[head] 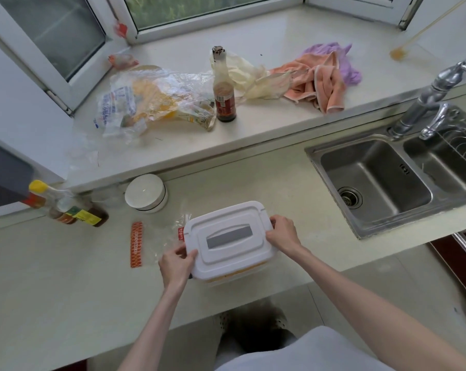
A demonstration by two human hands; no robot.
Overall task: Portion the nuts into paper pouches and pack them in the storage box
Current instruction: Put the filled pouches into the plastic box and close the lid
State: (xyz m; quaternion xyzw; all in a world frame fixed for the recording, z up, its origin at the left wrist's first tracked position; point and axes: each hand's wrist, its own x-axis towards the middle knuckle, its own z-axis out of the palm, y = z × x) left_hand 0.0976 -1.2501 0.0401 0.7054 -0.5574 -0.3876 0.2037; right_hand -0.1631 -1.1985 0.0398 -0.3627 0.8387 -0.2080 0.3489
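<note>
A white storage box [230, 241] with a grey handle inset in its lid stands near the front edge of the counter. The lid is on; a strip of yellow shows under its front rim. My left hand [177, 262] grips the lid's left front corner, thumb on top. My right hand [282, 234] grips the right edge of the lid, fingers curled over the clasp. A clear plastic bag with orange-red printed strips [136, 243] lies flat just left of the box. Neither nuts nor paper pouches are visible.
A white round lidded container [146, 194] sits behind the box. Sauce bottles [65, 207] stand at the left wall. On the windowsill lie crumpled plastic bags [151, 100], a brown bottle [223, 97] and cloths [317, 76]. A steel double sink [381, 180] is at the right.
</note>
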